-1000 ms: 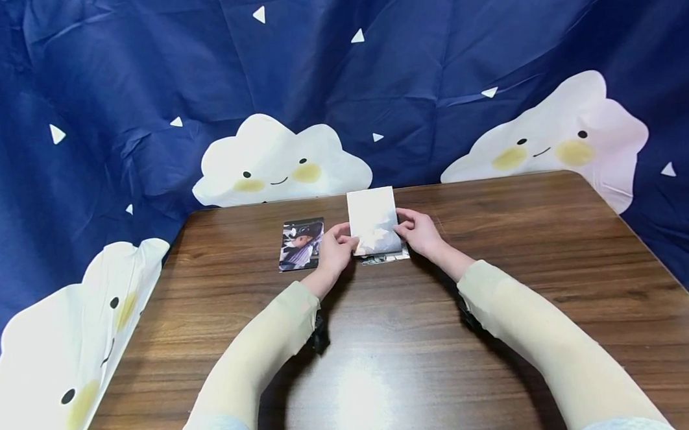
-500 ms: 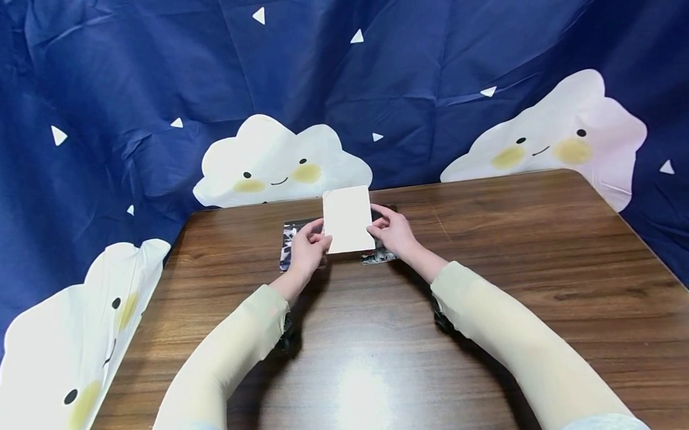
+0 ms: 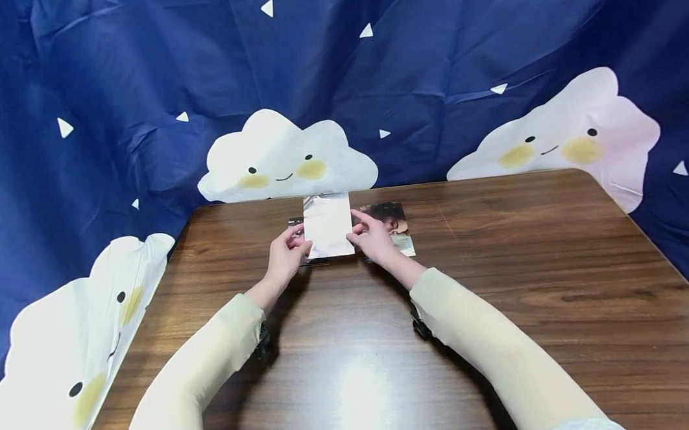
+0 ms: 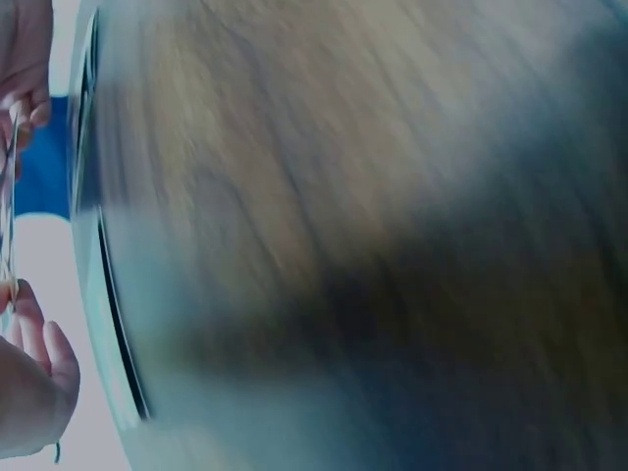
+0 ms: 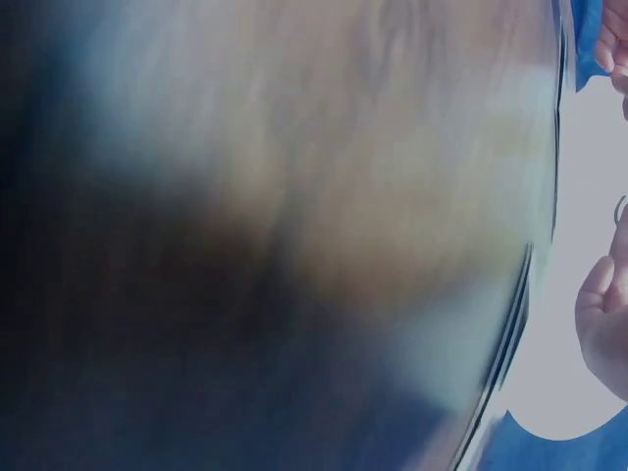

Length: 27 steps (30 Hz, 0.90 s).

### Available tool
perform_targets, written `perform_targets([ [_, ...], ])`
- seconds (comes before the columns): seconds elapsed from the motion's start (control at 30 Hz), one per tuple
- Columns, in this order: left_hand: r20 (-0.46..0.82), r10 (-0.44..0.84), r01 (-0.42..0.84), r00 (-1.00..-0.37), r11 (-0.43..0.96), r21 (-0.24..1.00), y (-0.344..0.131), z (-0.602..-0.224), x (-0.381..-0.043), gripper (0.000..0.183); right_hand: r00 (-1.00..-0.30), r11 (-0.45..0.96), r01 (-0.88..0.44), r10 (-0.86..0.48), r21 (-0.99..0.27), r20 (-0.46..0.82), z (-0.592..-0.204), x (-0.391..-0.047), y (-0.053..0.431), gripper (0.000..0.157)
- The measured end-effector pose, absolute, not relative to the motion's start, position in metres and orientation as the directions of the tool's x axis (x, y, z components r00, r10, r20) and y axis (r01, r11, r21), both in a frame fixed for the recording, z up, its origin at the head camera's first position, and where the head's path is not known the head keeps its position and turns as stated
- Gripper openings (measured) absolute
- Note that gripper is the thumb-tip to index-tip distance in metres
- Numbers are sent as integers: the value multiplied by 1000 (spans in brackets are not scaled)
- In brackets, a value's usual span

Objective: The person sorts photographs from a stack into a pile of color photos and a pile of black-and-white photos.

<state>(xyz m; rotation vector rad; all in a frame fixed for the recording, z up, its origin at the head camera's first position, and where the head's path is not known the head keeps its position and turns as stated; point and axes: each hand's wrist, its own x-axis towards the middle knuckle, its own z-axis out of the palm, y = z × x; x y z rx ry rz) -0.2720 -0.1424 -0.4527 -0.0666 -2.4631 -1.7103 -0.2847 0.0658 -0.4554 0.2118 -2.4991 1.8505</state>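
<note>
A rectangular glossy photo print (image 3: 329, 225) is held up over the far part of the table, its face washed white by glare. My left hand (image 3: 284, 254) pinches its left edge between thumb and fingers. On the opposite edge, my right hand (image 3: 376, 238) grips it the same way, index finger stretched along the side. Behind it to the left, a dark photo (image 3: 295, 223) on the table is mostly covered from sight. A second photo (image 3: 400, 228), showing part of a portrait, lies to the right, partly behind my right hand. The left wrist view catches the held print (image 4: 10, 211) nearly edge-on.
The brown wood-grain table (image 3: 528, 264) reflects a bright light spot near its front. Beyond its far edge hangs a blue curtain (image 3: 418, 62) with white clouds and triangles. Dark wrist devices (image 3: 420, 323) sit under the sleeves. Both wrist views show mostly blurred tabletop.
Both hands have carried the held print leftward, from over the right photo to over the left one. The right photo has come into view, while the left one is now mostly hidden.
</note>
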Motion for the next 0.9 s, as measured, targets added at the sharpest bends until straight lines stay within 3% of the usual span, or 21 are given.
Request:
perform_targets([
  [0.17, 136, -34, 111, -990, 405, 907, -158, -456, -272, 41, -984, 206, -104, -162, -973, 71, -458, -279, 51, 67],
  [0.33, 106, -18, 87, -994, 446, 891, -172, -459, -275, 42, -986, 223, -94, -155, -970, 60, -462, -279, 38, 68],
  [0.9, 18, -5, 11, -1000, 622, 783, -195, -464, -283, 42, -979, 581, -159, -200, -798, 49, -471, -287, 16, 65],
])
